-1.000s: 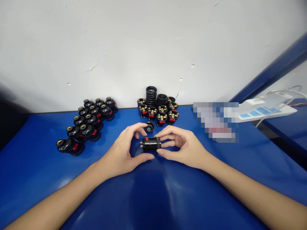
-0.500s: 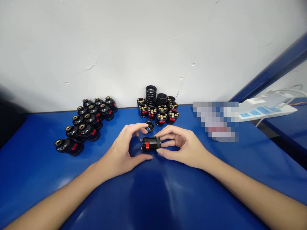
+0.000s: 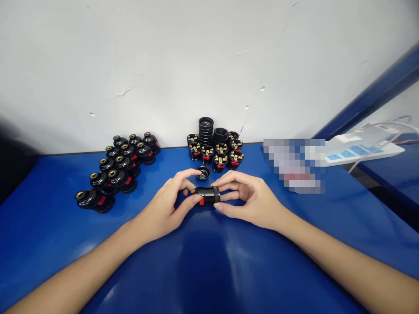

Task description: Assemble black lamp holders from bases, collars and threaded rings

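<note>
A black cylinder with a red tab (image 3: 208, 196) lies on its side between my hands, brass contacts toward the left. My right hand (image 3: 250, 198) grips the ringed right end of it between thumb and fingers. The thumb of my left hand (image 3: 173, 200) rests on the cylinder's left end near the red tab, and the middle fingers curl behind that end. My left index finger reaches over to a small round black cap (image 3: 203, 173), lying open side up just behind the cylinder.
Behind the cap are several upright black sockets (image 3: 221, 162) with brass contacts, plus a stack of black rings (image 3: 206, 130). Several capped black assemblies (image 3: 121, 178) stand back left. A blurred-out object (image 3: 294, 165) and a white power strip (image 3: 363, 152) are at the right.
My left thumb has moved up and in onto the cylinder's left end, and the left fingers have closed around it. My right hand has barely moved.
</note>
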Available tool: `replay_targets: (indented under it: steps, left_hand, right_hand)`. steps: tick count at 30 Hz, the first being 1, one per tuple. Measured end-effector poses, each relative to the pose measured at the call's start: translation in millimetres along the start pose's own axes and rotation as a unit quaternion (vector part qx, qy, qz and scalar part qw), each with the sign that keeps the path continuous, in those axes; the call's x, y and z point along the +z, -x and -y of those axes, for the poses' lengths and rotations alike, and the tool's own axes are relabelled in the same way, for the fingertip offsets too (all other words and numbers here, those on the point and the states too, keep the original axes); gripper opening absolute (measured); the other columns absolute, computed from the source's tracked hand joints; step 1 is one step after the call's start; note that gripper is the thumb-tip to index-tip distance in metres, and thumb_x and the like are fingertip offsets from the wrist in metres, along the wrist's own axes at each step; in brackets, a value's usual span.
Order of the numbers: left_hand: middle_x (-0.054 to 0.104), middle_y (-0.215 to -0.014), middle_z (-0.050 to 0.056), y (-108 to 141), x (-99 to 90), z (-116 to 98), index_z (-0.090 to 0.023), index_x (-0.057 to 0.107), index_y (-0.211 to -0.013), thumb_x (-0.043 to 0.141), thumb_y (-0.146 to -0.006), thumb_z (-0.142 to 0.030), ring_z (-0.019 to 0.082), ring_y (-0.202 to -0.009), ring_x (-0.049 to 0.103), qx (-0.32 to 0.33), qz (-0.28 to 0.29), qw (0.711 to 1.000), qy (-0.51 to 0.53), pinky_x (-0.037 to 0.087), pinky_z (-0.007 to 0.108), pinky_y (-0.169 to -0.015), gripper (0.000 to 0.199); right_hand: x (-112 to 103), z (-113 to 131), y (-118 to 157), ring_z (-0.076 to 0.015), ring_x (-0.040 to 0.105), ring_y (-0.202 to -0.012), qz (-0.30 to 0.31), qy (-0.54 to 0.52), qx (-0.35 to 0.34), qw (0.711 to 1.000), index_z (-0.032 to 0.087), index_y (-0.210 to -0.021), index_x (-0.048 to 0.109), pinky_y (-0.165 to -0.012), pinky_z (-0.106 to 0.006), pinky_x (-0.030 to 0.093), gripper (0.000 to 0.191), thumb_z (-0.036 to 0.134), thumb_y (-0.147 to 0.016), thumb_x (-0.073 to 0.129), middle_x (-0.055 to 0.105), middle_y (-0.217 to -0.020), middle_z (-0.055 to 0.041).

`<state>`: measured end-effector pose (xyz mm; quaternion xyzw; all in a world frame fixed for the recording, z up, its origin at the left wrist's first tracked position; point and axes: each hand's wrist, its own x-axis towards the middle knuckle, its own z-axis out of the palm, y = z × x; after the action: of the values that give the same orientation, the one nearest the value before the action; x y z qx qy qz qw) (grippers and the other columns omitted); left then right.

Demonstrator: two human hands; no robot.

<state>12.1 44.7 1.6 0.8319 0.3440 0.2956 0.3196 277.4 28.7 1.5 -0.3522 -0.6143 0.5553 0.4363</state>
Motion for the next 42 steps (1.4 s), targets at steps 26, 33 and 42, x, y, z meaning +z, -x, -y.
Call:
replay_targets:
  steps: [26, 33, 42]
  left_hand:
    - [0.082, -0.119, 0.007, 1.9, -1.8, -11.0, -0.022, 0.063, -0.14, 0.071, -0.108, -0.029, 0.024, -0.1, 0.065, 0.173, -0.054, 0.96, -0.214, 0.042, 0.04, -0.085, 0.033]
    - [0.082, -0.12, 0.009, 0.7, -1.8, -11.8, -0.018, 0.063, -0.139, 0.073, -0.106, -0.026, 0.025, -0.1, 0.065, 0.196, -0.062, 0.95, -0.235, 0.042, 0.04, -0.085, 0.035]
    - [0.08, -0.124, 0.007, -1.3, -0.2, -0.4, -0.023, 0.057, -0.149, 0.075, -0.105, -0.022, 0.023, -0.106, 0.07, 0.173, -0.1, 0.962, -0.185, 0.05, 0.039, -0.094, 0.048]
  right_hand:
    - [1.1, 8.7, -1.8, -0.0247, 0.086, -0.092, -0.001, -0.038, 0.096, 0.995, 0.021, -0.105, 0.079, -0.084, -0.037, 0.074, 0.042, 0.035, -0.074, 0.103, 0.086, -0.097, -0.0065]
    - [-0.5, 6.6, -1.6, -0.0238, 0.085, -0.091, -0.002, -0.022, 0.1, 0.995, 0.021, -0.105, 0.079, -0.083, -0.036, 0.073, 0.04, 0.037, -0.076, 0.102, 0.085, -0.097, -0.0057]
    - [4.1, 7.5, 5.1, -0.0253, 0.084, -0.108, 0.004, 0.179, -0.073, 0.981, 0.026, -0.123, 0.076, -0.104, -0.042, 0.071, 0.033, 0.027, -0.092, 0.087, 0.081, -0.119, -0.0058]
